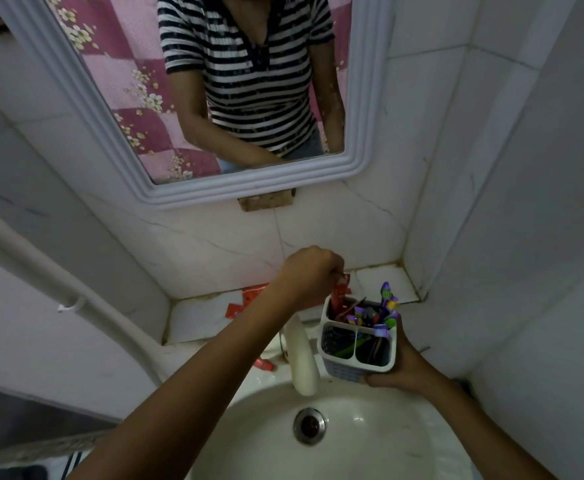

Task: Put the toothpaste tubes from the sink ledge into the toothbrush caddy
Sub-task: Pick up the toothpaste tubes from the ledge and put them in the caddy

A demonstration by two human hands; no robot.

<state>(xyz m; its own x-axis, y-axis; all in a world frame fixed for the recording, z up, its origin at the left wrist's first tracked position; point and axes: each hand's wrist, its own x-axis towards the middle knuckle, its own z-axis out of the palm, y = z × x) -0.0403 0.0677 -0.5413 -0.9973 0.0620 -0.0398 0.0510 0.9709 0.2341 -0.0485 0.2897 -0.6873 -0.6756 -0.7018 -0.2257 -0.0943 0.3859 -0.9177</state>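
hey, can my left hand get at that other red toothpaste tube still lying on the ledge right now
Probably not yet. The left hand is pinching a red tube that is halfway into the caddy. Once it lets go, the ledge tube lies just beneath that forearm with nothing covering it.

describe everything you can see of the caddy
The caddy is a white plastic holder with slotted lower walls and divided compartments: two in front, at least one behind. It is upright, held over the sink's back edge beside the faucet, the right hand gripping its base and side. Purple-headed toothbrushes stick out of it, with dark items in the front cells. The left hand is lowering a red tube into the rear left compartment.
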